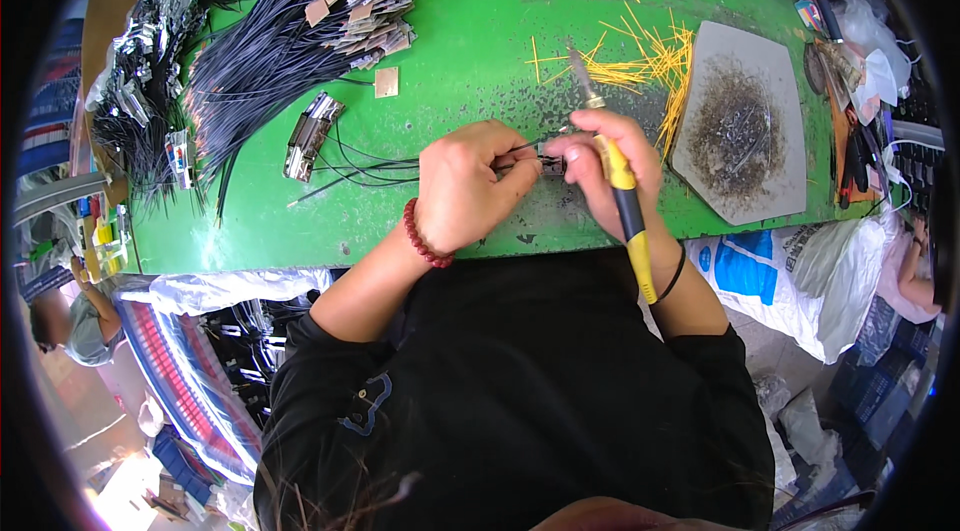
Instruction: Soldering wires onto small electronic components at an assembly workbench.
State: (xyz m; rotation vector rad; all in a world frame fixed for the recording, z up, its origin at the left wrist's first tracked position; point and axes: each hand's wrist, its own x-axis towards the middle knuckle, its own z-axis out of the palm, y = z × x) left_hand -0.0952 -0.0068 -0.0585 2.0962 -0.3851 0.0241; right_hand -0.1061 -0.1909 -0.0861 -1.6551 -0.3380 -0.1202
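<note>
Thin black wires (385, 167) run from a curved shiny metal-and-black part (312, 136) on the green table into my left hand (468, 176), whose fingers pinch them near their ends. My right hand (618, 166) holds a yellow and black soldering iron (626, 199), its tip pointing away from me. The thumb and fingers of that hand are close to the wire ends, and whether they also grip a wire is hidden. A loose pile of thin yellow tubes (635, 56) lies beyond the iron. One small square tan plate (386, 82) rests left of centre.
At the far left lie a big bundle of black wires (255, 81) with tan square ends and a heap of shiny metal parts (150, 51). A grey board (745, 131) with dark residue sits at right, beside tools (850, 146). White sacks (800, 281) stand below the table edge.
</note>
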